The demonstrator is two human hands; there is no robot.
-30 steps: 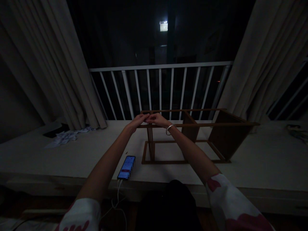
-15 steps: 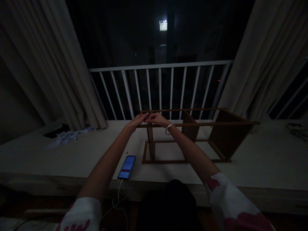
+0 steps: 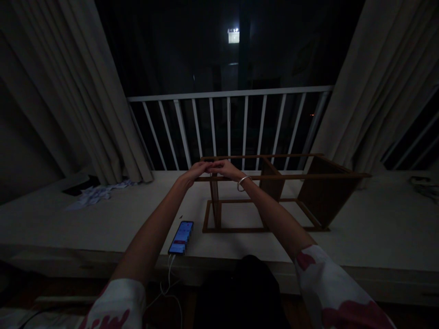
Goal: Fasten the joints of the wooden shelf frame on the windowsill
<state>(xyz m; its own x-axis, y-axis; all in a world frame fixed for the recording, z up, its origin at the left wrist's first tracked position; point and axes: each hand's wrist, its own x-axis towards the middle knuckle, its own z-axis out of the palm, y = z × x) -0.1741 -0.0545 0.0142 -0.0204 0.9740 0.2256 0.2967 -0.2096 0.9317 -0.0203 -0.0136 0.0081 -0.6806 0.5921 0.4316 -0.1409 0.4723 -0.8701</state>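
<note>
A brown wooden rack (image 3: 255,230) with shelf panels lies on its side on the white ledge. At its left end, my left hand (image 3: 198,172) and my right hand (image 3: 224,168) meet at the upper rails, fingertips together. The fingers of both hands are bent and pressed close. Whatever is between them is too small and dark to make out. A silver bangle (image 3: 241,183) circles my right wrist.
A lit phone (image 3: 180,237) lies by the ledge's front edge, with white cables (image 3: 168,278) hanging down. Crumpled papers (image 3: 94,195) are at the left. Behind the ledge (image 3: 363,228) stand a white railing (image 3: 229,93) and a dark window, with curtains (image 3: 78,91) either side.
My fingers have shifted slightly, the two hands' fingertips now closer and flatter over each other. The rack stays where it was.
</note>
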